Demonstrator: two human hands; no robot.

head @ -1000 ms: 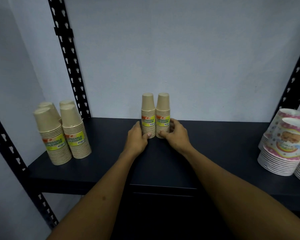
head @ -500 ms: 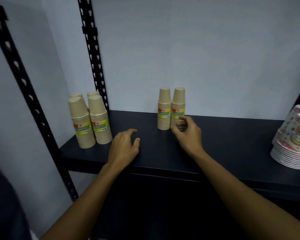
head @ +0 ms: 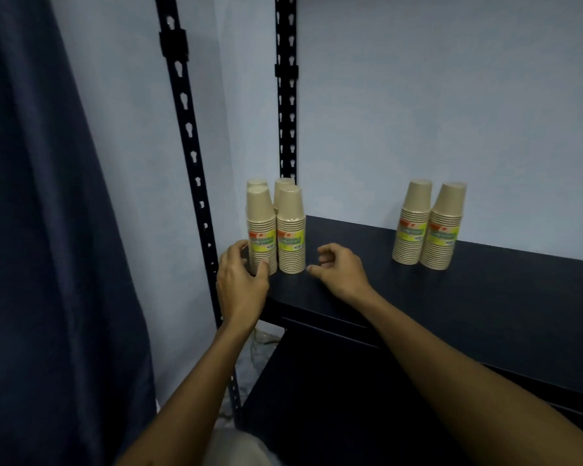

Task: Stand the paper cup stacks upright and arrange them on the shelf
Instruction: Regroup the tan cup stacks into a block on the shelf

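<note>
At the shelf's point(head: 485, 297) left end, the left hand point(head: 241, 285) curls its thumb and fingers round the front-left cup stack point(head: 260, 230), one of four upright against the black upright post point(head: 189, 136). Just right of that cluster, the right hand point(head: 339, 270) hovers, fingers loosely curled, holding nothing. Further right stands an upright pair of cup stacks point(head: 428, 225).

Over at nine o'clock there's a heavy dark navy fabric curtain point(head: 48, 230) hanging in folds, filling that whole side. The pale blue painted wall point(head: 451, 95) runs behind everything, from twelve round to three. Down around six, a pale patch of floor point(head: 266, 344) shows, with what looks like a thin cord lying on it.
</note>
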